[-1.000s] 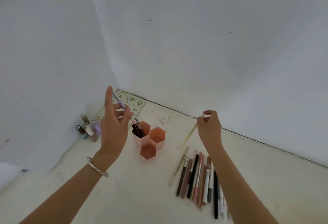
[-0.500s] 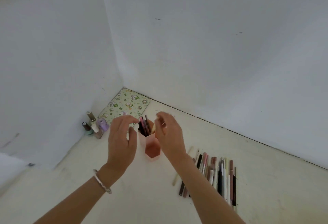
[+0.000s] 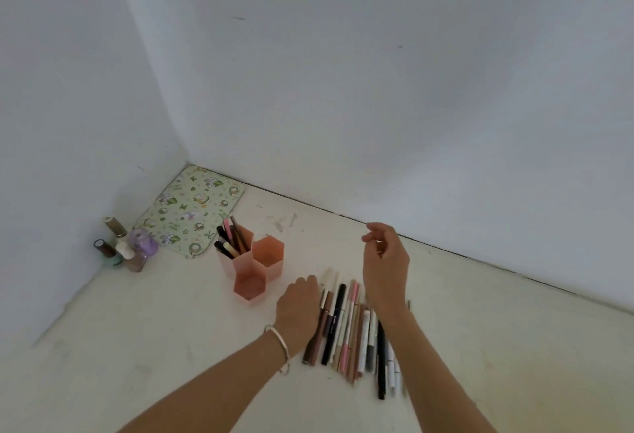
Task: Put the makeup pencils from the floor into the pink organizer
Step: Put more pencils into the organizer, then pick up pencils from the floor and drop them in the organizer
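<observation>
The pink organizer has three hexagonal cells and stands on the floor. Its back-left cell holds several pencils; the other two cells look empty. To its right, several makeup pencils lie side by side in a row on the floor. My left hand is lowered onto the left end of that row, back of the hand up and fingertips hidden at the pencils. My right hand hovers above the row's far end, fingers loosely curled and apart, holding nothing.
Several nail polish bottles stand in the wall corner at the left. A green patterned mat lies behind the organizer. White walls close in at the left and back.
Both hands left the organizer and moved right to the pencil row. The pencils they held a second ago now stand in the back-left cell.
</observation>
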